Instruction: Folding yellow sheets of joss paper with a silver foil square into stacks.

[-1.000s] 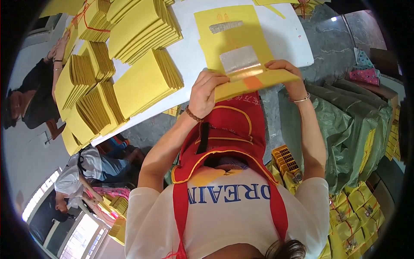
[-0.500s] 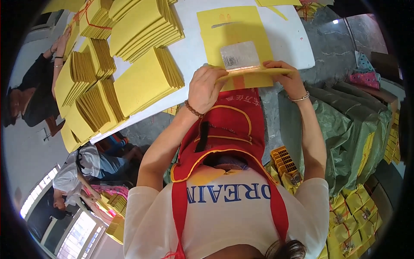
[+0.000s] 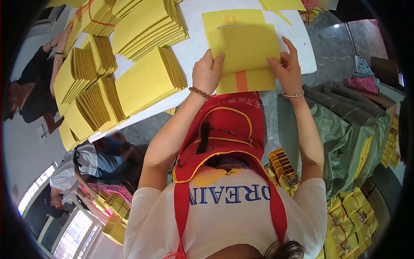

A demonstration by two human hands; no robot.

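My left hand (image 3: 207, 72) and my right hand (image 3: 288, 69) each grip a side of a yellow paper sheet (image 3: 243, 47), held up over the near edge of a white table (image 3: 196, 47). Below the sheet, a yellow piece with an orange stripe (image 3: 241, 82) shows between my hands. Another yellow sheet (image 3: 233, 18) lies flat on the table just beyond. A bead bracelet is on my left wrist and a thin bangle on my right. A red apron (image 3: 224, 129) hangs under my arms.
Fanned stacks of yellow paper (image 3: 142, 82) cover the table's left half, some tied with red string. Another person's hands (image 3: 56, 43) rest on the far-left stacks. More people sit at lower left (image 3: 90, 159). Green sacks (image 3: 340, 129) and yellow packets (image 3: 349, 216) stand to the right.
The sheet showed a silver foil patch on its face. It has since been lifted and folded up, the foil is hidden, and both hands have moved further up its sides.
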